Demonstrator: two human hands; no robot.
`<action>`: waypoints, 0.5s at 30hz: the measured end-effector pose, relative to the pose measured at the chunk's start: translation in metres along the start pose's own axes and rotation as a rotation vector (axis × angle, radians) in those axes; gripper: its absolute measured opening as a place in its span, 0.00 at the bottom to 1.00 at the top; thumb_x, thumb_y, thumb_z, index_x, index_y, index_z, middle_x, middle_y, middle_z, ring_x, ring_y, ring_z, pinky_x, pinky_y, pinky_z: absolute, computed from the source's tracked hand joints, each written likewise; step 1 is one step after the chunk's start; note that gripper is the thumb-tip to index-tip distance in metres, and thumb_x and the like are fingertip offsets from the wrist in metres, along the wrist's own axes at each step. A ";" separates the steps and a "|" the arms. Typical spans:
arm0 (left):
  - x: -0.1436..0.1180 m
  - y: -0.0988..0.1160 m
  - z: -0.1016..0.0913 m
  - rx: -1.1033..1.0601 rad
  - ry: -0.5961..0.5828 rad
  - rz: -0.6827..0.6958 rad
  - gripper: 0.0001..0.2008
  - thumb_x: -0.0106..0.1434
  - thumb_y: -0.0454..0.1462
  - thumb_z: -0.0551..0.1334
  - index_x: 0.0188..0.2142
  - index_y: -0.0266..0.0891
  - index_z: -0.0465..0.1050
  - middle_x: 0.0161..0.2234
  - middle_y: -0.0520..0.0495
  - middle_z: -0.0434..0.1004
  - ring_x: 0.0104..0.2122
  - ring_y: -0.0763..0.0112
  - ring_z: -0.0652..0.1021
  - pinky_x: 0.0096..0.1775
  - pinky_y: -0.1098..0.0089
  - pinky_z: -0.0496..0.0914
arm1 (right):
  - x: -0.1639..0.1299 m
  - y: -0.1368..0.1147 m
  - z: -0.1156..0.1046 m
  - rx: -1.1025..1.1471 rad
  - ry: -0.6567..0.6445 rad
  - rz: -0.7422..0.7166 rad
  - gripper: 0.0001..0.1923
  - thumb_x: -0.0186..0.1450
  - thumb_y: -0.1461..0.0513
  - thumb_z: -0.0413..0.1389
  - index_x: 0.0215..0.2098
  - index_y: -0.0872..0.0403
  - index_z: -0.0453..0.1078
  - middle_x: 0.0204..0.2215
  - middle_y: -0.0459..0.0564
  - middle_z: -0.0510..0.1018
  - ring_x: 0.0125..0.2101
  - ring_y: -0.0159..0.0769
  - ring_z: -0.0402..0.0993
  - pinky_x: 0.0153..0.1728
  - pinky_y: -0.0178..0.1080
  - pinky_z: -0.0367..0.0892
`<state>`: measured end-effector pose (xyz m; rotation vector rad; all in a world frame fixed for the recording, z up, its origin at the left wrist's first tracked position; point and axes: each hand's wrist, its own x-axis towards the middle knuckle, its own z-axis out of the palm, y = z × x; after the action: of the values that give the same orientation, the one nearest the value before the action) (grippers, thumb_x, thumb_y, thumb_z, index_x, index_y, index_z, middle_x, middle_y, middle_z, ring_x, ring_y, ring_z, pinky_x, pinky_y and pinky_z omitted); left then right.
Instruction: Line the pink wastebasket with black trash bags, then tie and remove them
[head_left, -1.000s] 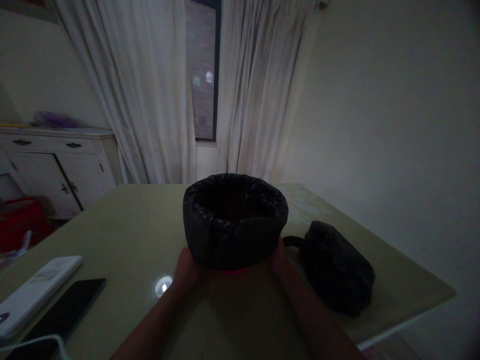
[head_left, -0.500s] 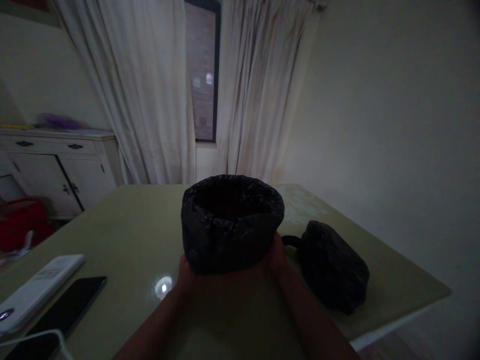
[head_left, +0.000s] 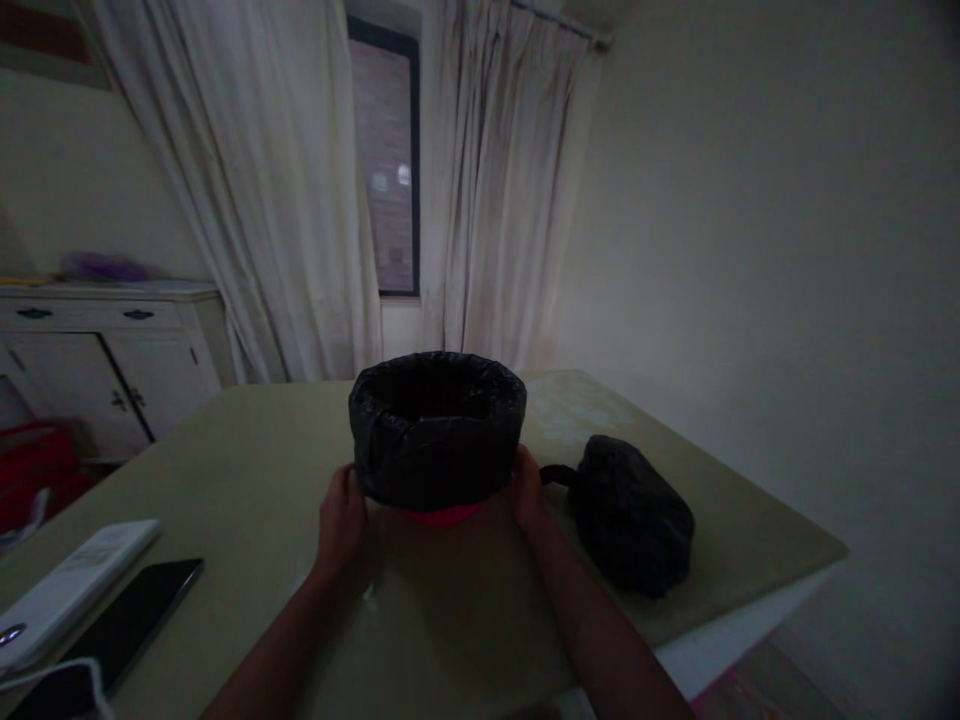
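Together, two hands, left and right, each close a grip on one bag-lined bin.

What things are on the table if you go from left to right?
White remote → black phone → left hand → bin lined with a black bag → right hand → black pouch.

Room dim, colours muddy and grainy. Weak light falls on the wall right of the hands; the window beyond them is dark. Forearms and near bench lie in shadow. Soft focus throughout; corners darken and lines bow at edges.
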<state>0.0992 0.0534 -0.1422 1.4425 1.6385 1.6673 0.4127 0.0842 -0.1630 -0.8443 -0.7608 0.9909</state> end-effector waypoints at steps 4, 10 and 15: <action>0.004 0.012 -0.007 -0.075 0.102 -0.042 0.25 0.74 0.53 0.50 0.54 0.39 0.74 0.48 0.38 0.82 0.41 0.58 0.82 0.39 0.63 0.76 | -0.013 -0.009 0.004 -0.026 0.039 -0.023 0.23 0.63 0.44 0.63 0.47 0.50 0.81 0.48 0.51 0.86 0.46 0.41 0.80 0.43 0.38 0.72; 0.012 0.078 -0.030 -0.127 0.075 0.366 0.31 0.78 0.53 0.51 0.72 0.40 0.64 0.73 0.33 0.66 0.71 0.52 0.68 0.68 0.51 0.64 | -0.018 -0.032 0.010 -0.052 0.100 0.050 0.35 0.56 0.34 0.62 0.43 0.53 0.81 0.45 0.52 0.86 0.40 0.39 0.81 0.41 0.38 0.73; 0.018 0.140 -0.044 0.199 -0.259 0.798 0.30 0.77 0.52 0.56 0.73 0.47 0.64 0.70 0.38 0.72 0.72 0.47 0.68 0.71 0.43 0.53 | 0.028 -0.110 0.040 -0.204 0.144 -0.056 0.42 0.64 0.30 0.49 0.51 0.55 0.79 0.55 0.59 0.83 0.47 0.40 0.82 0.44 0.38 0.74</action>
<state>0.1064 0.0133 0.0002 2.5202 1.1676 1.5849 0.4324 0.0869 -0.0439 -1.0537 -0.7659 0.8028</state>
